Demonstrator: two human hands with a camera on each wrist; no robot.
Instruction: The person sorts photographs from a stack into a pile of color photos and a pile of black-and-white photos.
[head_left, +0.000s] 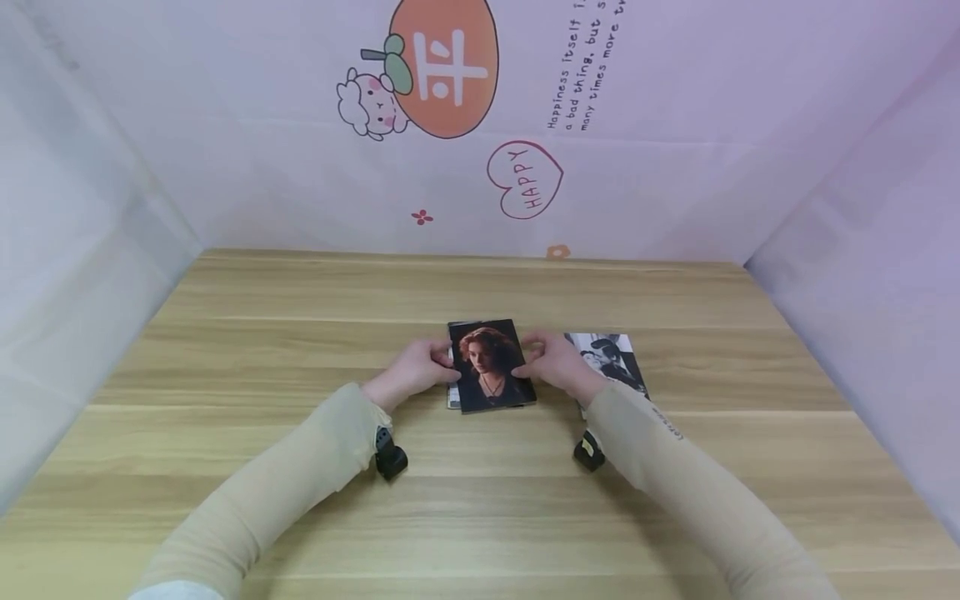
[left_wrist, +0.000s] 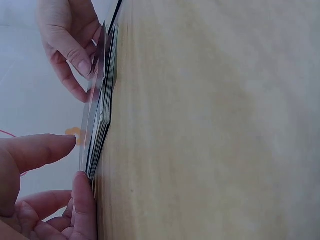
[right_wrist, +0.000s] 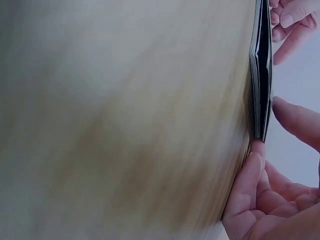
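Observation:
A stack of photo cards (left_wrist: 104, 112) lies on the table between both hands. On top is a dark portrait photo (head_left: 491, 367), turned slightly against the cards beneath, whose edges show at its left and bottom. My left hand (head_left: 415, 369) holds the stack's left edge, with the thumb at the photo's face and curled fingers against the side. On the opposite edge, my right hand (head_left: 558, 362) holds it likewise, its thumb over the photo's border. In the right wrist view, a narrow gap shows between layers of the stack.
A black-and-white photo (head_left: 615, 358) lies on the wooden table (head_left: 480, 517) to the right, partly hidden under the right hand and sleeve. Behind the table hangs a white printed cloth (head_left: 300, 192), with pale cloth walls on both sides. Each wrist wears a small black camera (head_left: 391, 458).

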